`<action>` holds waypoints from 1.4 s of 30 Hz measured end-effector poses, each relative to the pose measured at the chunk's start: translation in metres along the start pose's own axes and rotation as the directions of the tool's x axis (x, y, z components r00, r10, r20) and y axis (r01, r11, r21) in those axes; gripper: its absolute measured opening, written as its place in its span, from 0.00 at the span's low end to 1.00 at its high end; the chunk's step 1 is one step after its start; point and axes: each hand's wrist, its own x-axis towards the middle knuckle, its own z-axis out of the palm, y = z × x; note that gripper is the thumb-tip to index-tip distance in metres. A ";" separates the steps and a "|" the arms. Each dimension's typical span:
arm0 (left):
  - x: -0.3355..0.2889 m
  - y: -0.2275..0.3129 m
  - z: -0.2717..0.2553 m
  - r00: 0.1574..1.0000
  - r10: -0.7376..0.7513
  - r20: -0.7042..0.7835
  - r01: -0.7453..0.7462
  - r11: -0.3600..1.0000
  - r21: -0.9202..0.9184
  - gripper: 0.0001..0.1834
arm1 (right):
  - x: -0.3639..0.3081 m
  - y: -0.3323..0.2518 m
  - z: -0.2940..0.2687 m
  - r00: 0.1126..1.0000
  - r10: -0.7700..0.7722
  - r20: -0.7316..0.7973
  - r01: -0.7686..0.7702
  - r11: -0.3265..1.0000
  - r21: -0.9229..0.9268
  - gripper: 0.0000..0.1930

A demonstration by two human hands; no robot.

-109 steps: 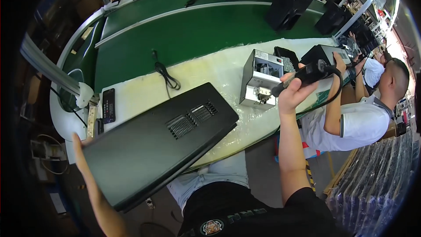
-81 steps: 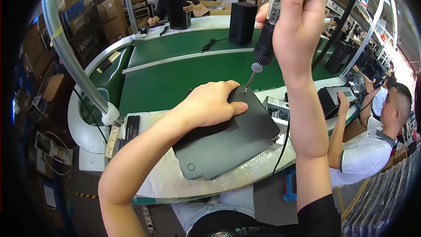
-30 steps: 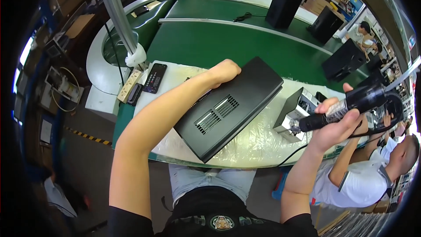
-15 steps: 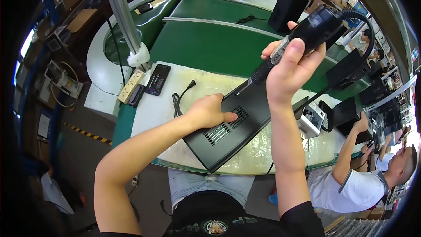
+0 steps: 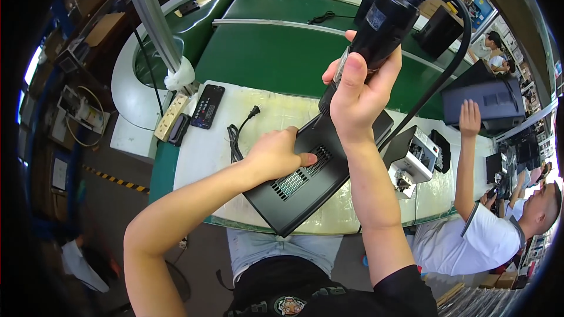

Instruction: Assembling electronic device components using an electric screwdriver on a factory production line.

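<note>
My left hand (image 5: 275, 154) grips a flat black metal case (image 5: 320, 185) with slotted vents, lying aslant on the worktable. The thumb rests by the vents, and the other fingers bend over the far left edge. In my right hand (image 5: 361, 103) is a black electric screwdriver (image 5: 388, 26) with a thick cable at its top. The tool leans down to the left, its bit close to the case's far edge; whether it touches a screw cannot be seen. A cord with a black plug (image 5: 254, 111) lies just beyond my left hand.
At left are a black remote-like panel (image 5: 208, 105) and a cream power strip (image 5: 171, 118) near a metal post. Right of the case stands a small pale screw dispenser (image 5: 418, 158). A co-worker (image 5: 490, 240) reaches to a dark boxy unit (image 5: 484, 103). The green conveyor (image 5: 264, 53) runs behind.
My right hand and the screwdriver have shifted left, with the tool now steeper. My left hand stays on the case. The co-worker's hand has moved up to a dark unit.
</note>
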 end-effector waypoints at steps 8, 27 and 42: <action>-0.002 -0.002 0.006 0.999 -0.010 -0.032 0.012 0.998 0.054 0.34 | -0.005 -0.001 0.002 0.999 0.009 0.050 -0.008 1.000 -0.005 0.31; -0.104 -0.073 0.096 0.580 -0.267 -0.770 -0.357 0.766 -0.534 0.30 | -0.089 -0.059 -0.233 0.909 -0.172 -0.380 -0.109 0.782 -0.614 0.32; -0.076 -0.050 0.114 0.595 -0.324 -0.735 -0.626 0.388 -0.677 0.24 | -0.046 -0.118 -0.152 0.891 0.118 -0.438 -0.258 0.926 -0.275 0.37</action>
